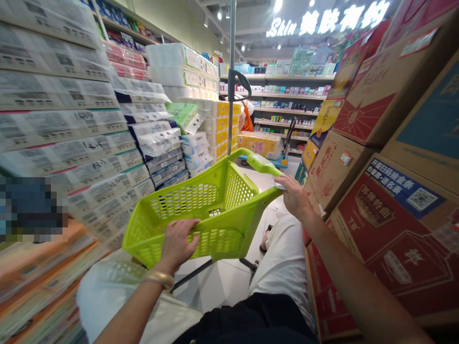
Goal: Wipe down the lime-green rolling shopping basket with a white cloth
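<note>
A bright green shopping cart (247, 224) with a perforated plastic basket stands sideways in front of me. My left hand (179, 243) is closed over the near rim of the basket, its thumb on the outer side and its fingertips over the edge. At the right end of the cart's handle, my right hand (294, 195) is wrapped round the grip. Something small and white (279, 185) shows at its fingers; I cannot make out what it is. Inside the basket, only a small dark-and-white patch shows through the slots near the bottom.
Wrapped paper packs (64, 86) are stacked high on the left. Printed cartons (394, 229) rise close on the right. Ahead, a metal pole (231, 114) with a dark handle stands before a blue trolley (283, 161) bearing a yellow pack, a person in orange and product shelves (283, 102).
</note>
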Demonstrator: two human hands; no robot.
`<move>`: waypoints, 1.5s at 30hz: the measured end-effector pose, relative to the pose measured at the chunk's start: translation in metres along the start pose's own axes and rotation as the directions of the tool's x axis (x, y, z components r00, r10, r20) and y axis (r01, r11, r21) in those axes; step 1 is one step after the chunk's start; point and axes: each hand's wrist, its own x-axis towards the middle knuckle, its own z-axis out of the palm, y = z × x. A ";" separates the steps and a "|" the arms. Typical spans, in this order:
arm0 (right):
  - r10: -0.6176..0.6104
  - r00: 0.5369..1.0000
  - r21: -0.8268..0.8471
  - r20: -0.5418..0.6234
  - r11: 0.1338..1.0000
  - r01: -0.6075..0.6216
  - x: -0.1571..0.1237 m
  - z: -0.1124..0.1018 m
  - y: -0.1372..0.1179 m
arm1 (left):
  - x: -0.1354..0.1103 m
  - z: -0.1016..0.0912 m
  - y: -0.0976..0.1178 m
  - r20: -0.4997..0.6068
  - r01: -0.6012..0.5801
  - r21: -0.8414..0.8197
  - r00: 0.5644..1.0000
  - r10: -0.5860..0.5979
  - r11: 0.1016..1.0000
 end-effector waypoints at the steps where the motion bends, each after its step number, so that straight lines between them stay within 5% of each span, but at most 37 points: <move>1: -0.001 1.000 0.001 0.002 1.000 0.001 -0.001 0.000 -0.002 | 0.003 0.000 -0.004 0.006 -0.002 -0.005 1.000 0.002 1.000; 23: 0.017 0.999 0.063 -0.051 0.998 -0.014 -0.017 -0.009 -0.062 | 0.028 0.020 -0.053 -0.106 0.058 0.069 0.993 -0.051 0.996; 36: 0.041 0.998 0.052 -0.037 0.998 -0.039 -0.012 -0.009 -0.039 | 0.048 0.022 -0.043 0.032 0.040 0.047 0.999 -0.041 0.998; 45: 0.054 0.995 0.039 -0.082 0.998 -0.051 -0.014 -0.005 -0.053 | 0.070 0.026 -0.054 0.060 0.100 0.040 0.993 -0.103 0.994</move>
